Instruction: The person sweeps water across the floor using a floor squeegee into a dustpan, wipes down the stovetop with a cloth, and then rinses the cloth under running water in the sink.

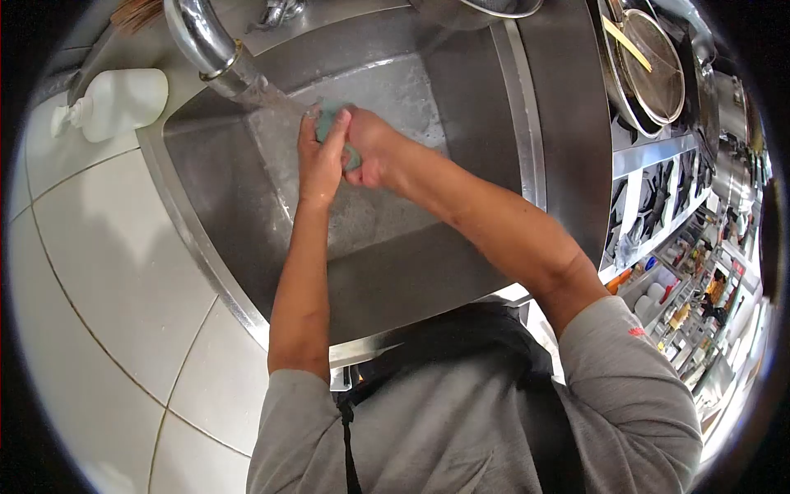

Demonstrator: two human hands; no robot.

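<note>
Under the running water from the faucet (pixel 226 70), a green sponge or cloth (pixel 329 119) is squeezed between both hands, above the metal sink (pixel 461 107). My left hand (pixel 321 160) grips it from the left side, with the thumb pointing up along it. Fingers of my right hand (pixel 370 148) are wrapped round its right side. The two hands touch each other. Part of the green piece sticks out above the fingers and another bit shows below them.
A white pump bottle (pixel 123 103) lies on the tiled counter (pixel 107 247) at the left. Mesh strainers (pixel 654 74) sit at the upper right. Farther right are shelves with kitchen items (pixel 691 288). The sink's front rim runs before my body.
</note>
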